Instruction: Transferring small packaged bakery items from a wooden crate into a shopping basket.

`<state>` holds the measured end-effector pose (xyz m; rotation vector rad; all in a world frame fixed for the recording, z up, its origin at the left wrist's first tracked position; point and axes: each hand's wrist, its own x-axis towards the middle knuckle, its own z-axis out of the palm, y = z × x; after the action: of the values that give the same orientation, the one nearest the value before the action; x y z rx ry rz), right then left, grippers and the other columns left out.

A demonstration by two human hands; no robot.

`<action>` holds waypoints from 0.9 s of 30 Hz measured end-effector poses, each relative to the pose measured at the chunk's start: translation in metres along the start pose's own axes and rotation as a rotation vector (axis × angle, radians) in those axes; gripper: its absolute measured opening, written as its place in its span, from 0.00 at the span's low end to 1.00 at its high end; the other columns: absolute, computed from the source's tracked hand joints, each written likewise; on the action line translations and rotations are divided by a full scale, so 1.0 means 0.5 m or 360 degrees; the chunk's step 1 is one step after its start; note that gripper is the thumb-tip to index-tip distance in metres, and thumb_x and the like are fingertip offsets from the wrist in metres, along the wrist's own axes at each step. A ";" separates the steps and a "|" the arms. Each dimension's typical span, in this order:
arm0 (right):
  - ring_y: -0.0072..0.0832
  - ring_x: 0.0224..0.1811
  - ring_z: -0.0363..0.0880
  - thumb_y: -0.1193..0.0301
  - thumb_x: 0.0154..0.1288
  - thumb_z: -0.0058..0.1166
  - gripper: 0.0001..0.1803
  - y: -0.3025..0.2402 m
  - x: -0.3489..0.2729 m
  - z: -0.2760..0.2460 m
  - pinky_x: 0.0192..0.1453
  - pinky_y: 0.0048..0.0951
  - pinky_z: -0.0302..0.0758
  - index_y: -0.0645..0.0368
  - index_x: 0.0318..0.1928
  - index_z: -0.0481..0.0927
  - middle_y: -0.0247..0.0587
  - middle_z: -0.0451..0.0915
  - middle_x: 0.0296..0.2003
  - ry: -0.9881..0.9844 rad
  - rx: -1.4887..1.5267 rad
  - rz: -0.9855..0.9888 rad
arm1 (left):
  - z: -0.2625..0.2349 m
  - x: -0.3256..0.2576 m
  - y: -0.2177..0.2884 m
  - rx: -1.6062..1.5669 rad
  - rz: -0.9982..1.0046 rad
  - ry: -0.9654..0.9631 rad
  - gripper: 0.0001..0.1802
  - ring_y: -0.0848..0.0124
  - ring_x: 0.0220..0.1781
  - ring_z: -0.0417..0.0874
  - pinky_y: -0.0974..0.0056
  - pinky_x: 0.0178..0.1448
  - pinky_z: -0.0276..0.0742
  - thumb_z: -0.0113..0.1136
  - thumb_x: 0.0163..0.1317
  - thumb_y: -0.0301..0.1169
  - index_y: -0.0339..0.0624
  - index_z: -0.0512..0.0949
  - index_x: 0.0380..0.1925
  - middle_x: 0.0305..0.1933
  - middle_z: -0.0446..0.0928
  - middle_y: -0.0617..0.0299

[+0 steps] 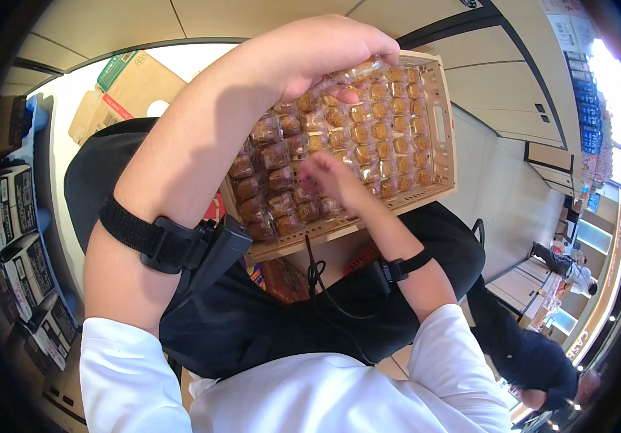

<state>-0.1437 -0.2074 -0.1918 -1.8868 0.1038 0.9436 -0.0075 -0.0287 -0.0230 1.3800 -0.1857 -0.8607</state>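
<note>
A light wooden crate [442, 155] holds rows of small pastries in clear wrappers. Golden ones [380, 131] fill its right side, and darker brown ones [250, 189] its left. My left hand [332, 56] reaches over the far side, its fingers curved round a clear-wrapped pastry [362, 72] just above the rows. My right hand [328, 177] is low over the middle rows, where the golden and brown pastries meet. Its fingers are bent together at the wrappers; whatever is between them is hidden.
Opened cardboard [144, 83] lies on the white surface at far left. Dark straps circle both forearms, and a black cable [314, 270] hangs before the crate. Boxes [18, 202] stand on shelving at left. Two people are at the right, the nearer in dark clothes [534, 361].
</note>
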 end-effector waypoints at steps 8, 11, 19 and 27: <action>0.41 0.50 0.75 0.53 0.72 0.35 0.24 -0.184 -0.071 -0.066 0.50 0.39 0.77 0.58 0.53 0.70 0.52 0.71 0.53 -0.0301 0.2202 -0.0084 | -0.001 -0.002 -0.009 0.0090 -0.0065 0.0166 0.24 0.71 0.42 0.73 0.66 0.49 0.68 0.57 0.59 0.48 0.39 0.76 0.45 0.42 0.73 0.63; 0.43 0.51 0.74 0.56 0.71 0.38 0.22 -0.074 -0.034 -0.095 0.50 0.39 0.77 0.58 0.54 0.70 0.52 0.69 0.56 -0.0372 0.2065 -0.0175 | 0.012 -0.014 0.016 0.0081 0.0174 0.0248 0.24 0.73 0.43 0.73 0.68 0.48 0.68 0.58 0.58 0.49 0.40 0.76 0.44 0.42 0.74 0.63; 0.40 0.52 0.75 0.59 0.71 0.39 0.19 -0.096 -0.025 -0.062 0.50 0.36 0.78 0.58 0.54 0.70 0.52 0.69 0.57 -0.0266 0.1949 -0.0003 | -0.007 -0.002 0.009 -0.0108 0.0165 0.0394 0.20 0.77 0.40 0.74 0.71 0.42 0.69 0.58 0.59 0.48 0.42 0.76 0.39 0.38 0.74 0.64; 0.35 0.47 0.77 0.67 0.68 0.46 0.18 -0.098 -0.017 -0.046 0.54 0.37 0.75 0.59 0.56 0.67 0.46 0.75 0.48 0.0110 0.1766 -0.0016 | -0.024 -0.020 0.040 -0.0219 0.0350 0.0437 0.18 0.78 0.39 0.75 0.73 0.41 0.69 0.56 0.60 0.45 0.42 0.76 0.39 0.37 0.76 0.64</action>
<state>-0.1147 -0.2035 -0.1454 -0.8794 0.5383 0.5941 0.0011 -0.0141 -0.0041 1.3055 -0.0633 -0.4869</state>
